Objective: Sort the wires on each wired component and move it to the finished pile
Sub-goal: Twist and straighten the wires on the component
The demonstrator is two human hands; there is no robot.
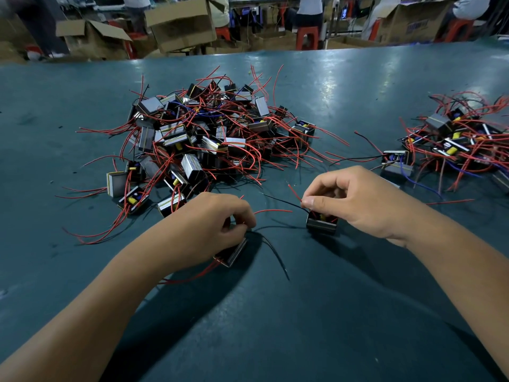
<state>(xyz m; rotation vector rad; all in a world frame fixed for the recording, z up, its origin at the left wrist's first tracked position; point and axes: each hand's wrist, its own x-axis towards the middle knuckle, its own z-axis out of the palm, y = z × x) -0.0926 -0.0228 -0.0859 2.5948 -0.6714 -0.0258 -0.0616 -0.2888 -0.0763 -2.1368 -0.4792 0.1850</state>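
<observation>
My left hand point(217, 224) grips a small wired component point(234, 253) low on the dark green table point(303, 312); its red and black wires trail out toward me. My right hand point(355, 199) holds a second component point(321, 225) that stands on the table, and its thumb and fingers pinch that component's red and black wires just above it. A big heap of components point(201, 139) with tangled red wires lies behind my left hand. A smaller pile point(462, 142) sits at the far right.
Two loose components point(396, 164) lie at the near edge of the right pile. Beyond the table's far edge stand cardboard boxes point(181, 23), red stools point(307, 37) and several people.
</observation>
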